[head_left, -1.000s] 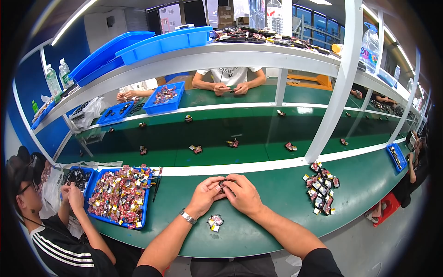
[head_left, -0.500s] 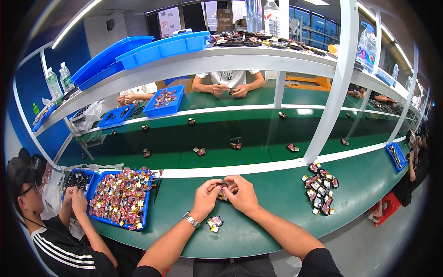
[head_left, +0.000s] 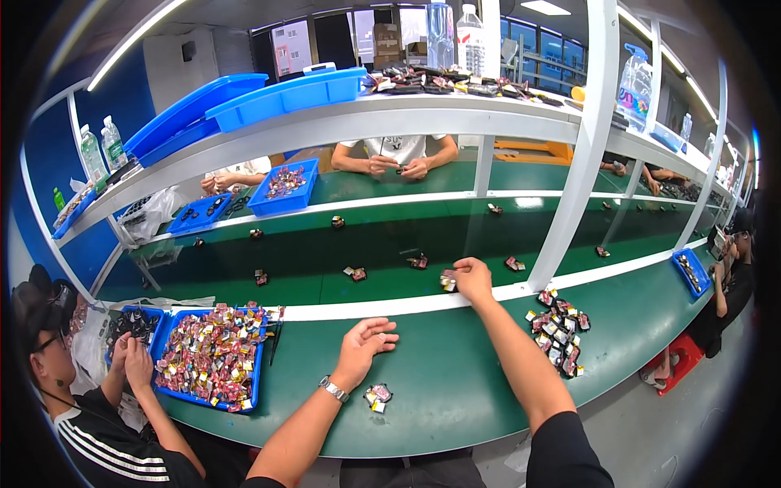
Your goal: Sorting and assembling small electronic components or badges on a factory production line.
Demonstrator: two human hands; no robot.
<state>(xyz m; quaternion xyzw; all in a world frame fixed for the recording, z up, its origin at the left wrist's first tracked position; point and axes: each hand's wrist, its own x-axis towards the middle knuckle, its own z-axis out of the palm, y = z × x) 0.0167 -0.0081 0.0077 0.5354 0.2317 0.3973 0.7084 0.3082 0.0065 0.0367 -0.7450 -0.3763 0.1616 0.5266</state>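
Observation:
My right hand (head_left: 473, 281) reaches over the white rail to the green belt. Its fingers are closed at a small electronic assembly (head_left: 447, 281), black with a red board and white and yellow labels. My left hand (head_left: 366, 345) hovers over the green table with fingers loosely stretched apart and nothing in them; its wrist wears a watch. Close to that wrist, a similar electronic assembly (head_left: 377, 398) lies on the table. A pile of such assemblies (head_left: 560, 332) sits to the right of my right forearm.
On the left, a blue bin (head_left: 259, 370) holds many small red boards beside a seated co-worker (head_left: 106, 407). Spaced assemblies (head_left: 355, 274) lie along the belt. A white post (head_left: 569, 179) rises at the right, carrying a shelf (head_left: 407, 124) overhead. Another person (head_left: 394, 154) works across the belt.
My hands were together over the table with an assembly. Now my right hand has moved forward and right with it to the belt, while the left has let go and stays over the table.

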